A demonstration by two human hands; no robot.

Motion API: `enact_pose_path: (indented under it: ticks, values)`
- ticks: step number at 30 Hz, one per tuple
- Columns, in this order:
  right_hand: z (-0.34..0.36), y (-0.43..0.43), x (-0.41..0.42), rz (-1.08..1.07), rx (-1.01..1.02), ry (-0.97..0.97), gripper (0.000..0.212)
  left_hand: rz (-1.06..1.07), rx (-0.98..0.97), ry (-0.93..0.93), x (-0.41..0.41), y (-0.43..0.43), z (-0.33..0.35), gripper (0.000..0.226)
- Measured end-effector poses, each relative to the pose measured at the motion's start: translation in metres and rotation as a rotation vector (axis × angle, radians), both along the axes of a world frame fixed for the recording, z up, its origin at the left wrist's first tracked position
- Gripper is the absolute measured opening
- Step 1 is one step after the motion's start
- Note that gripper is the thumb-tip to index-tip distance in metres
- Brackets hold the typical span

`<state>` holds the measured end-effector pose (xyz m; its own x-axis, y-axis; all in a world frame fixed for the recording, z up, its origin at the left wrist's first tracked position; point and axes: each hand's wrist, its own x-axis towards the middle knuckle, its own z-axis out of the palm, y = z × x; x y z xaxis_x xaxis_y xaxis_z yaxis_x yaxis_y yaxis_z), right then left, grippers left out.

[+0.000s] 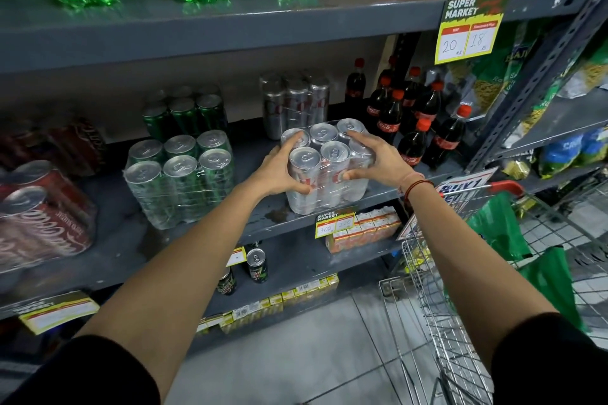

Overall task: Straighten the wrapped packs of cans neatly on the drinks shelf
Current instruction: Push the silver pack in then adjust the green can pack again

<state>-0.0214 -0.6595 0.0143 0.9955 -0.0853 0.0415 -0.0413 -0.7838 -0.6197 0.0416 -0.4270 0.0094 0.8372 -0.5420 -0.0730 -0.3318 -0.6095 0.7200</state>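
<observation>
A plastic-wrapped pack of silver cans (324, 154) stands at the front edge of the grey drinks shelf (263, 227). My left hand (279, 171) grips its left side and my right hand (375, 158) grips its right side, fingers over the can tops. Left of it stands a wrapped pack of green cans (181, 174), turned slightly askew. A wrapped pack of red cans (39, 217) lies on its side at the far left. More wrapped packs, green (187, 115) and silver (296, 102), stand at the back.
Small cola bottles (424, 122) crowd the shelf right of the silver pack. Green and orange bottles fill the shelf above. Loose cans (256, 265) and juice cartons (365, 230) sit on lower shelves. A wire trolley (460, 289) with green bags stands at my right.
</observation>
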Motion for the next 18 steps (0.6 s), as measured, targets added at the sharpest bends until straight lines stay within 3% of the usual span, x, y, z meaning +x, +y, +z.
enact_pose_path:
  ticks: [3, 7, 10, 13, 18]
  values:
    - [0.005, 0.014, -0.008, -0.062, 0.065, -0.011, 0.101, -0.02, -0.032, -0.039, -0.01, 0.01, 0.006, 0.117]
    - [0.023, 0.062, -0.014, -0.156, 0.133, -0.376, 0.09, 0.102, -0.185, -0.324, -0.017, 0.058, 0.03, 0.091]
    - [0.037, 0.118, -0.002, -0.07, 0.141, -0.509, 0.086, 0.256, -0.124, -0.414, -0.009, 0.111, 0.047, 0.082]
    - [0.039, 0.176, 0.019, 0.061, 0.124, -0.38, 0.092, 0.375, 0.013, -0.413, 0.004, 0.165, 0.052, 0.088]
    - [0.012, 0.229, 0.053, 0.233, 0.093, 0.04, 0.108, 0.414, 0.093, -0.133, 0.018, 0.219, 0.028, 0.111]
